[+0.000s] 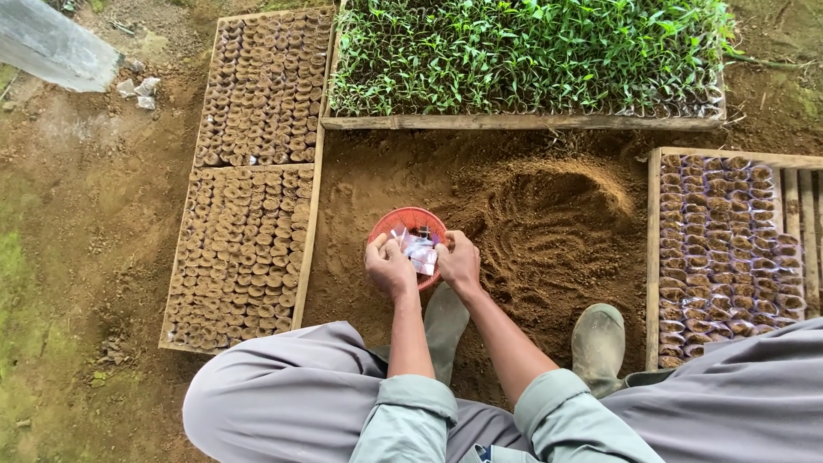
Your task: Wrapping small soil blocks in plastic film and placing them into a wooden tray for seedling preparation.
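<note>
While both hands meet over a small red basket (pixel 410 225) at frame centre, each pinches thin clear plastic bags (pixel 418 250) held above it.

Left hand (pixel 388 267) curls fingers onto the crinkled film; right hand (pixel 459 261) grips the other edge, likely to part one bag from the bunch. Basket is round, mesh-walled, set on loose brown soil (pixel 549 223) raked into curved ridges, within easy reach. Wooden tray (pixel 310 223) at left holds tight rows of soil-filled bags; tray (pixel 654 257) at right likewise. Green seedlings (pixel 523 51) fill upper centre. Two rubber boots (pixel 598 343) bracket the soil.
</note>
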